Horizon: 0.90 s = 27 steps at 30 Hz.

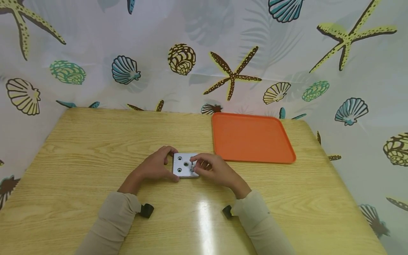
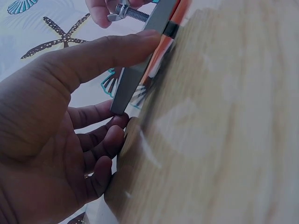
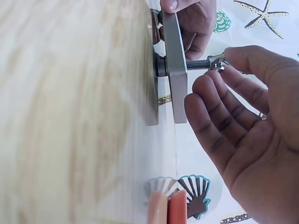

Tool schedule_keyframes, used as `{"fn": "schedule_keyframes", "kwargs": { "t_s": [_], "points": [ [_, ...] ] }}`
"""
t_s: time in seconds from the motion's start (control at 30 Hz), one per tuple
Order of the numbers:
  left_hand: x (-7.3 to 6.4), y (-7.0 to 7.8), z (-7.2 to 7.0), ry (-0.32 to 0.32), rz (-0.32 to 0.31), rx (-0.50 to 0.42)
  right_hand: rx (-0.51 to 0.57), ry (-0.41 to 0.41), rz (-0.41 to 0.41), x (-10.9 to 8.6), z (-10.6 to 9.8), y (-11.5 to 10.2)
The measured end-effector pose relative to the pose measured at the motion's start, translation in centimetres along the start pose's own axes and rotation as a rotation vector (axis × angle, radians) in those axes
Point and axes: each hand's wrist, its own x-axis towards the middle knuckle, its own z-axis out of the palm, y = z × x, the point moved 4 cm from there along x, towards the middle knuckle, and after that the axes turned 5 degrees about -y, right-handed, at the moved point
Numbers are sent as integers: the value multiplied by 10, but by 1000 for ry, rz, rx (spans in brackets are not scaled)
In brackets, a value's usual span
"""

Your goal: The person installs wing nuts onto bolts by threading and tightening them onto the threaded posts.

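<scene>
A flat silver metal plate (image 1: pixel 186 173) with several round holes lies on the table in front of me. My left hand (image 1: pixel 154 166) grips its left end, thumb at the near edge and fingers at the far edge. A threaded bolt (image 3: pixel 198 65) stands up from the plate near its right side, with a wing nut (image 3: pixel 216 60) at its top end. My right hand (image 1: pixel 216 171) pinches the wing nut between thumb and index finger, the other fingers loosely curled beside the bolt. Under the plate, a short round metal piece (image 3: pixel 161 66) shows in line with the bolt.
An orange tray (image 1: pixel 248 138) lies on the wooden table (image 1: pixel 105 141), behind and to the right of the plate. A white cloth (image 1: pixel 153 32) printed with shells and starfish hangs behind and at the sides of the table.
</scene>
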Motion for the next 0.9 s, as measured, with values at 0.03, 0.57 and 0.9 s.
{"fn": "schedule_keyframes", "kwargs": {
  "t_s": [0.03,0.57,0.9],
  "points": [
    [0,0,0,0,4,1,0,-1,1,0,0,0],
    [0,-3,0,-6,11,-16,-24,24,36,-1,-3,1],
    [1,-1,0,-6,2,-40,16,47,41,0,-3,4]
  ]
}}
